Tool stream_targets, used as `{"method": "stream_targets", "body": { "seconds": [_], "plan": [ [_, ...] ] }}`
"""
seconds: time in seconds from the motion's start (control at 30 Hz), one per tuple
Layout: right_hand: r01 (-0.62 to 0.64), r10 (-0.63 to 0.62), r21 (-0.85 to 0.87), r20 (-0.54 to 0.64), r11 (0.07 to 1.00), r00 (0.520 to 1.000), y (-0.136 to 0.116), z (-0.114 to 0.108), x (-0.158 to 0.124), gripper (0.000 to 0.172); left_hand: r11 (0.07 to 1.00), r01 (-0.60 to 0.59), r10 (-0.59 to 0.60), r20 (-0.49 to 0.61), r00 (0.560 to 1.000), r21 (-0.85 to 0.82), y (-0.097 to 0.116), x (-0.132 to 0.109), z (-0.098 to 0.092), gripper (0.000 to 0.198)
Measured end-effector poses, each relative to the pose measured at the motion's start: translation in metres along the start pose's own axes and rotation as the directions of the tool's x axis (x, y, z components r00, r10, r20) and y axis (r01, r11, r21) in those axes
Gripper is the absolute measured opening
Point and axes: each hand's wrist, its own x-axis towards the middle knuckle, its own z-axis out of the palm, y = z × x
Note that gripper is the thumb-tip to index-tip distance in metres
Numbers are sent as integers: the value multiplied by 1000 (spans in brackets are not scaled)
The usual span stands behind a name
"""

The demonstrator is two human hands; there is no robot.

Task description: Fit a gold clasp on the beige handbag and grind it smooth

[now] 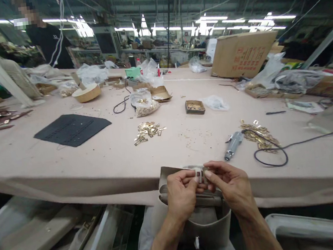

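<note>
A beige handbag [209, 232] stands open in my lap against the table's front edge, with a small metal clasp part [197, 242] on its front. My left hand [182, 191] pinches the bag flap [167, 174] beside a pale spot with a small rectangular slot. Close by on the right, the thumb and fingers of my right hand [230, 182] are pressed together on a small flat piece [205, 172] at that slot. Fingers cover most of this piece, so its kind is unclear. The two hands almost touch above the bag's opening.
A grey electric screwdriver [233, 145] with a black cord lies beyond my right hand, near a pile of gold metal plates [259, 135]. Another gold pile [147, 132], a small box of tiny parts [195, 107] and a black mat [73, 129] are on the table. A bin [107, 236] holds more bags.
</note>
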Motion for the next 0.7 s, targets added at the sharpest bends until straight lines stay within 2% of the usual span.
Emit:
{"method": "stream_targets", "body": {
  "seconds": [0.13, 0.33, 0.7],
  "plan": [
    [11, -11, -2, -34, 1000, 999, 1, 8, 7, 29, 1000, -3, 4, 47, 999, -20, 0, 2, -5, 23],
    [71, -71, -39, 4, 997, 997, -1, 15, 8, 19, 1000, -18, 19, 85, 996, -24, -2, 3, -11, 28],
    [48, -49, -41, -19, 998, 999, 3, 21, 6, 21, 999, -27, 32, 128, 991, -40, 6, -4, -14, 24]
  ]
}}
